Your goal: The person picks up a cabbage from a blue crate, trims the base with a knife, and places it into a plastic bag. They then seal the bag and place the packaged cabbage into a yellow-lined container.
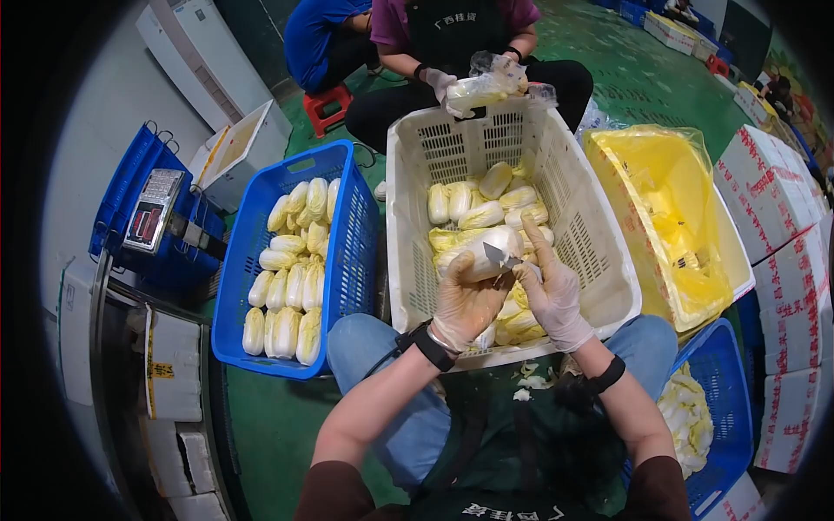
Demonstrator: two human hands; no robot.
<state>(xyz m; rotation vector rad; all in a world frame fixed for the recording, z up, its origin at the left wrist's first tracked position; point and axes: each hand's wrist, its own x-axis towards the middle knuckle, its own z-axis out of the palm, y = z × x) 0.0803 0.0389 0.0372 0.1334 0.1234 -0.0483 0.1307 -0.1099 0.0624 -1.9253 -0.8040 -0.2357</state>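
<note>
My left hand (pixel 465 304), gloved, grips a pale napa cabbage (pixel 478 250) over the white crate (pixel 599 226). A small knife (pixel 497 255) rests against the cabbage's end, held in my gloved right hand (pixel 553 295). Several more cabbages (pixel 486 204) and loose yellow leaves lie in the crate below. Leaf scraps (pixel 530 378) sit on my apron.
A blue crate (pixel 352 243) on the left holds several trimmed cabbages. A yellow-lined bin (pixel 660 200) stands to the right, a blue basket of leaves (pixel 725 408) at lower right. Opposite, a seated person's gloved hands (pixel 452 87) bag a cabbage. A scale (pixel 155 208) stands far left, cartons (pixel 773 200) far right.
</note>
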